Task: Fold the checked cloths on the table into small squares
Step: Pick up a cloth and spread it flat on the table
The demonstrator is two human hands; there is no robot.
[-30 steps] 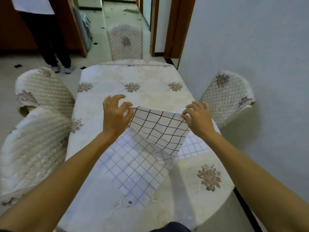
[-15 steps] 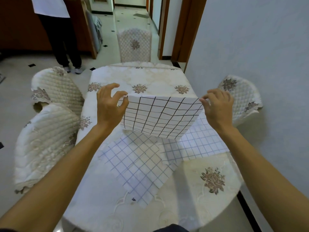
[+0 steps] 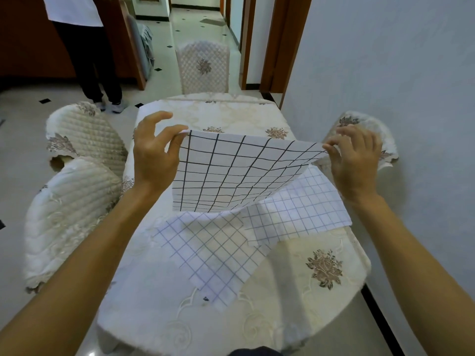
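Note:
A white cloth with bold black checks (image 3: 231, 176) hangs spread in the air above the table. My left hand (image 3: 154, 152) pinches its upper left corner and my right hand (image 3: 354, 155) pinches its upper right corner. Its lower edge droops towards the table. Beneath it lie two white cloths with fine blue checks: one (image 3: 213, 255) sits as a diamond near the table's middle, the other (image 3: 298, 211) lies flat to the right, overlapping it. The black-checked cloth hides their far parts.
The table (image 3: 295, 291) wears a cream embroidered cover with floral motifs and stands against a wall on the right. Quilted chairs stand at the left (image 3: 66, 217), far end (image 3: 203, 65) and right (image 3: 365, 124). A person (image 3: 84, 47) stands at the back left.
Both hands have lifted the black-checked cloth off the table and drawn apart, stretching it from a slack triangle into a wide taut sheet.

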